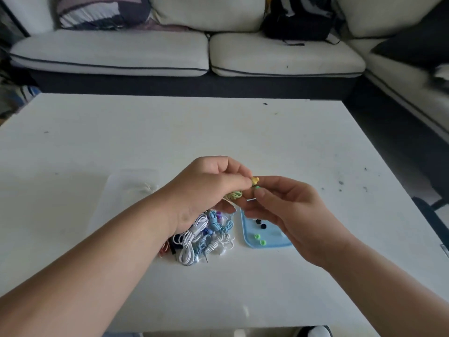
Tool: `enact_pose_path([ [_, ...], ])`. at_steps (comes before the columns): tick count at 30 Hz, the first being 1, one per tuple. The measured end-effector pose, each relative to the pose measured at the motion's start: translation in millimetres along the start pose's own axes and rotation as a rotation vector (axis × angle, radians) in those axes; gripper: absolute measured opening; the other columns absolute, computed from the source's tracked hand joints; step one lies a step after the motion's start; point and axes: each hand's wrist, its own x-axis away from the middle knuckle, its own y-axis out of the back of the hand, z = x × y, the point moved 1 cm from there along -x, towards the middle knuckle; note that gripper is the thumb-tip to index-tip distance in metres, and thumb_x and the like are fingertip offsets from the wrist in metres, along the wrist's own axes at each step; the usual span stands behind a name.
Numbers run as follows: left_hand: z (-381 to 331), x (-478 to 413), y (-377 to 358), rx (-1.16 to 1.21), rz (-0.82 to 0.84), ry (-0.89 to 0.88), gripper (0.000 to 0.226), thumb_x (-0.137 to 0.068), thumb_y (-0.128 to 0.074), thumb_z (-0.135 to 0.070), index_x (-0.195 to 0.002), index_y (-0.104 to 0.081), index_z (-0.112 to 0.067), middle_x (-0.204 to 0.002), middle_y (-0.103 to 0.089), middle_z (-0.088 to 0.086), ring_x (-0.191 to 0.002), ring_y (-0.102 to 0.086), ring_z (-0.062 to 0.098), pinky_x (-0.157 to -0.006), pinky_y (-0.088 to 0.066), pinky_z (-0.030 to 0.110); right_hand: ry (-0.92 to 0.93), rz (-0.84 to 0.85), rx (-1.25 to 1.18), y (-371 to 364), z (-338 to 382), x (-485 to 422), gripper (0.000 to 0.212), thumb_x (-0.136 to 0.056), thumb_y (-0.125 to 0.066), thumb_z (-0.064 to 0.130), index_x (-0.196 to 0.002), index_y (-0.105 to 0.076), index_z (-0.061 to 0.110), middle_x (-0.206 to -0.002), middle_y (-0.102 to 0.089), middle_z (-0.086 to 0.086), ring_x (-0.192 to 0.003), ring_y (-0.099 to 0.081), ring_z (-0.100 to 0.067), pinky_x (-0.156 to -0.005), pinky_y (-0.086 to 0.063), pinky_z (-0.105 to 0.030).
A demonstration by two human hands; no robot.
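Note:
My left hand (206, 188) pinches a yellow earbud (255, 180) between thumb and fingers above the white table (170, 132); its coiled yellow cord (233, 195) hangs under the palm. My right hand (286, 212) faces it and pinches a small green ear tip (257, 188) just below the earbud. Under both hands lies a light blue lid (272, 237) holding two black ear tips (261, 224) and two green ear tips (259, 239). A pile of coiled white and blue earphones (206, 237) lies left of the lid.
A clear plastic box (131, 188) stands left of my left wrist. A white sofa (184, 52) with a patterned cushion (102, 10) and a black bag (296, 20) runs behind the table and along the right. A shoe (313, 332) shows at the table's near edge.

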Motion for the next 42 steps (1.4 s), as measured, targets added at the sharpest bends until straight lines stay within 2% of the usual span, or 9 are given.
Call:
enact_pose_path([
  [3,4.2,-4.8,-8.5,-0.09,-0.048,-0.025,0.006,-0.093,-0.075,-0.014,-0.098,-0.075,-0.01,-0.078,-0.076,0.005,-0.073,-0.074,0.015,-0.066,-0.058,0.032,0.001,-0.044,0.063,9.6,-1.7,0.5,0.02,-0.101,-0.058,0.007,-0.114,-0.074,0.005,-0.102,-0.078,-0.02,-0.094,-0.075,-0.03,-0.083,-0.06,-0.034],
  [6,7.3,-10.5,-12.3,-0.15,-0.063,-0.039,0.006,-0.091,-0.078,-0.02,-0.092,-0.076,-0.014,-0.085,-0.077,0.007,-0.08,-0.076,0.019,-0.07,-0.063,0.036,-0.018,-0.073,0.075,15.7,-3.3,0.2,0.019,-0.101,-0.061,0.01,-0.109,-0.077,0.005,-0.101,-0.078,-0.018,-0.088,-0.073,-0.028,-0.083,-0.06,-0.036],
  [12,12.6,-19.5,-16.5,0.003,-0.057,-0.007,0.02,-0.091,-0.078,-0.024,-0.096,-0.074,-0.005,-0.089,-0.07,0.007,-0.083,-0.07,0.012,-0.08,-0.064,0.04,-0.045,-0.115,-0.025,18.0,-4.5,-1.9,0.02,-0.1,-0.06,0.003,-0.106,-0.078,0.009,-0.079,-0.071,-0.02,-0.068,-0.067,-0.029,-0.069,-0.06,-0.038],
  [18,13.7,-15.9,-11.2,-0.131,0.007,-0.073,0.006,-0.092,-0.078,-0.019,-0.092,-0.073,-0.015,-0.086,-0.073,0.003,-0.079,-0.069,0.012,-0.078,-0.059,0.041,-0.083,-0.119,-0.205,17.9,0.9,-6.0,0.022,-0.102,-0.055,0.004,-0.114,-0.073,0.002,-0.092,-0.073,-0.023,-0.08,-0.072,-0.028,-0.074,-0.062,-0.033],
  [22,13.9,-13.4,-8.4,-0.147,-0.037,-0.099,0.014,-0.086,-0.083,-0.013,-0.093,-0.072,-0.016,-0.08,-0.073,0.0,-0.075,-0.067,0.013,-0.071,-0.059,0.046,-0.075,-0.138,-0.191,13.1,1.9,-7.5,0.02,-0.097,-0.063,0.003,-0.114,-0.071,0.006,-0.095,-0.077,-0.021,-0.081,-0.075,-0.028,-0.073,-0.062,-0.03],
  [28,12.7,-9.0,-5.4,-0.189,-0.071,-0.1,0.033,-0.076,-0.092,-0.021,-0.102,-0.073,-0.024,-0.086,-0.077,0.006,-0.074,-0.068,0.018,-0.077,-0.061,0.053,-0.085,-0.147,-0.179,8.3,1.5,-9.7,0.02,-0.091,-0.07,0.001,-0.109,-0.067,-0.006,-0.097,-0.076,-0.021,-0.085,-0.077,-0.029,-0.074,-0.063,-0.033],
  [33,13.9,-6.5,-3.6,-0.154,-0.085,-0.11,0.012,-0.089,-0.08,-0.021,-0.101,-0.078,-0.025,-0.09,-0.079,0.007,-0.096,-0.075,0.031,-0.095,-0.058,0.055,-0.075,-0.168,-0.191,4.2,0.3,-13.2,0.017,-0.091,-0.069,0.0,-0.107,-0.069,-0.004,-0.096,-0.075,-0.022,-0.089,-0.077,-0.033,-0.077,-0.063,-0.034],
  [38,16.1,-5.1,0.0,-0.159,-0.1,-0.106,0.019,-0.092,-0.078,-0.015,-0.108,-0.073,-0.023,-0.088,-0.078,0.011,-0.09,-0.074,0.035,-0.086,-0.059,0.06,-0.051,-0.172,-0.183,-0.7,2.1,-14.5,0.023,-0.09,-0.069,-0.001,-0.113,-0.07,0.0,-0.102,-0.078,-0.021,-0.095,-0.076,-0.035,-0.086,-0.063,-0.036],
  [42,16.2,-5.7,3.7,-0.144,-0.109,-0.074,0.022,-0.091,-0.079,-0.014,-0.111,-0.074,-0.024,-0.088,-0.077,0.01,-0.076,-0.077,0.022,-0.079,-0.062,0.053,-0.008,-0.178,-0.14,-3.0,1.2,-16.1,0.019,-0.088,-0.071,-0.002,-0.107,-0.073,-0.001,-0.104,-0.077,-0.022,-0.105,-0.073,-0.04,-0.097,-0.059,-0.044],
])
